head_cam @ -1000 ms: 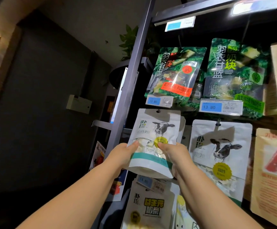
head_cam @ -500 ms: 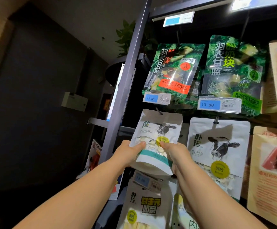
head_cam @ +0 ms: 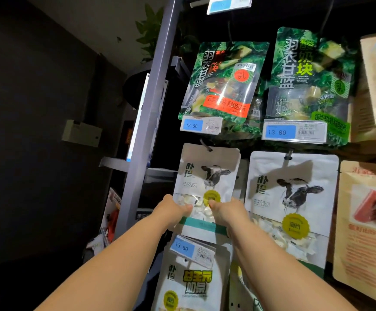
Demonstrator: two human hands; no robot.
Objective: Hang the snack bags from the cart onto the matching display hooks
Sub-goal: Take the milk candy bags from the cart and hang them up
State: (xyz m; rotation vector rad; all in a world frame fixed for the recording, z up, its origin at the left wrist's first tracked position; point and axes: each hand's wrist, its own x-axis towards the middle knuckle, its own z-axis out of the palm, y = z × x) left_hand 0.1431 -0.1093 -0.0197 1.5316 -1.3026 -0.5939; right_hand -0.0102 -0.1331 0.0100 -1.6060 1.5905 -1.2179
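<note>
Both hands reach up to the display rack. The left hand (head_cam: pixel 171 212) pinches the lower left edge of the white cow-print snack bag (head_cam: pixel 207 176), thumb on its clear window, and the right hand (head_cam: pixel 227 214) pinches the lower right. The bag is slightly tilted, its top hole at the metal hook (head_cam: pixel 203 143), seemingly threaded on, though shadow obscures it. A matching cow bag (head_cam: pixel 292 198) hangs just beside it on the right, with green kale bags (head_cam: pixel 225 79) above
</note>
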